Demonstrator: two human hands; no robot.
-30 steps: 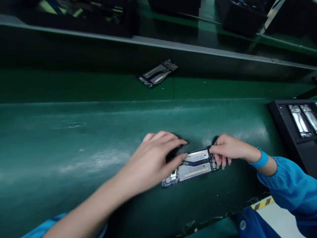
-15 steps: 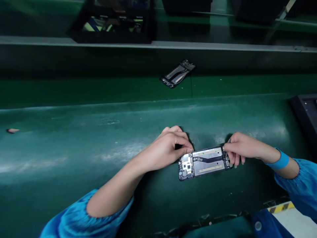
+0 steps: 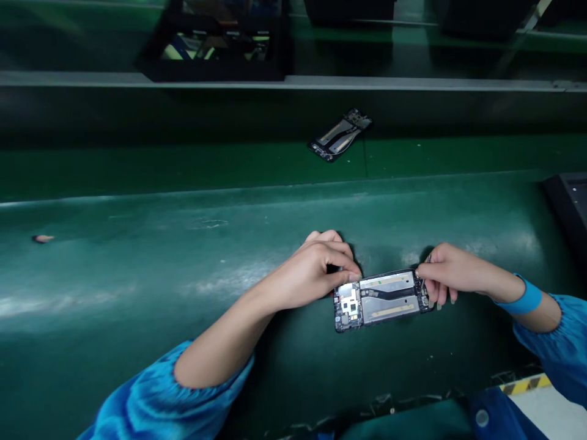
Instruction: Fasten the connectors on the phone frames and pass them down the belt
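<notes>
An opened phone (image 3: 387, 299) lies tilted on the green mat, its back off. Its circuit board is at the left end, and a dark flat cable runs across the silver middle. My left hand (image 3: 316, 269) is closed in a pinch at the board end's upper edge, thumb and forefinger on the phone. At the opposite end my right hand (image 3: 447, 272) is pinched shut, fingers against the phone's corner. A thin, dark sliver shows between those fingers, too small to name.
Another opened phone (image 3: 342, 134) rests farther back on the green bench (image 3: 151, 263). A small brownish piece (image 3: 43, 239) lies far left. On the shelf behind stands a black bin (image 3: 215, 70) with mixed parts. A dark tray (image 3: 566, 201) sits at the right edge.
The view has shifted slightly, so the bench items appear a little farther right. Both hands keep their pinches at the phone, with almost no other movement.
</notes>
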